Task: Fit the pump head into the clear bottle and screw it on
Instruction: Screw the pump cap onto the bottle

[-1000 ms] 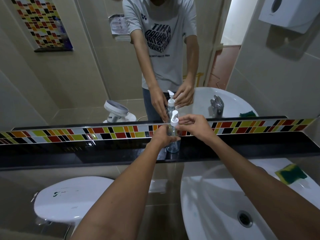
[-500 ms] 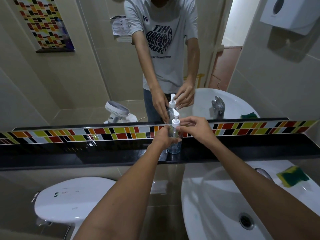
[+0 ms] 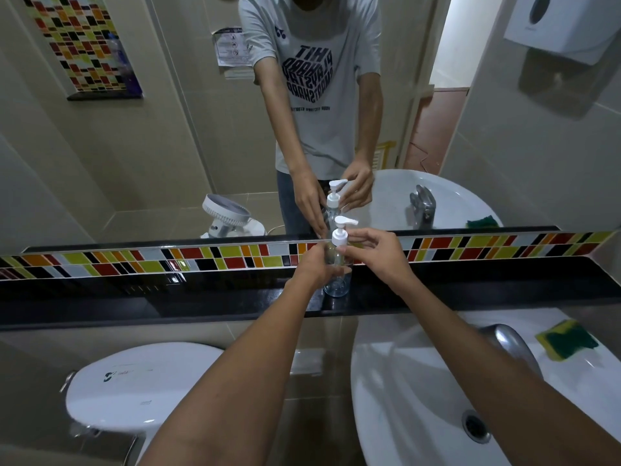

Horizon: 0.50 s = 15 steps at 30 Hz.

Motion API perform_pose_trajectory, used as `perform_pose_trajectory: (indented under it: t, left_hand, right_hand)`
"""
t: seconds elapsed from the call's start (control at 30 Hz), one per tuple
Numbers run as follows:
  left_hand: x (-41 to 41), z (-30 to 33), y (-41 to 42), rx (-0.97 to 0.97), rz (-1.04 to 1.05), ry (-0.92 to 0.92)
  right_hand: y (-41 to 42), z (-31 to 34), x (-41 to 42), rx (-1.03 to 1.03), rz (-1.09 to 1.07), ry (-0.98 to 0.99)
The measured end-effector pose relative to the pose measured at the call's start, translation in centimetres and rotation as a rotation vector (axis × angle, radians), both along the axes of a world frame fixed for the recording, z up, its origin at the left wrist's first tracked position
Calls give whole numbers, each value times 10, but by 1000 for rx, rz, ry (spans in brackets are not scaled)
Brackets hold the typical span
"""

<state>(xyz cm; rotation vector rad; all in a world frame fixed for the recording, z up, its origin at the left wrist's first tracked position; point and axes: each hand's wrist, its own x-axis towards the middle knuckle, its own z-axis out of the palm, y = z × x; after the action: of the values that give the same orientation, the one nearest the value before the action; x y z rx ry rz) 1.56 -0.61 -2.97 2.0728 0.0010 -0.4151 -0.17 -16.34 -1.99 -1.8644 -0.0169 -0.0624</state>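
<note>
Clear plastic bottle [image 3: 337,284] upright on the glossy black ledge surface [image 3: 168,297], white pump head [image 3: 340,234] seated in its neck.

Left hand [image 3: 314,265] wraps the bottle's body, grip closed. Right hand [image 3: 376,252] pinches the pump collar with its fingertips [image 3: 342,251]. Nozzle points right. White basin [image 3: 403,398] lies below.

— What carried the things?
— A long black glossy shelf [image 3: 134,297] ran along the wall, just under the strip of coloured tiles [image 3: 201,260] and the mirror.
— And what stood on it?
— Only the clear bottle [image 3: 337,284]. It stood upright on the shelf, near the middle, with its white pump head [image 3: 340,234] on top.
</note>
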Motion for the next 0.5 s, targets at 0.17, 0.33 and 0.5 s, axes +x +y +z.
perform_pose_trajectory:
  t: [0.17, 0.33, 0.5]
  left_hand:
    - [-1, -2, -2, -9, -1, -13]
    - [0, 0, -1, -31, -9, -48]
    - [-1, -2, -2, -18, -9, -39]
  right_hand:
    - [-2, 3, 1, 10, -30, 21]
    - [9, 16, 10, -28, 129, 48]
    - [13, 6, 3, -15, 54, 30]
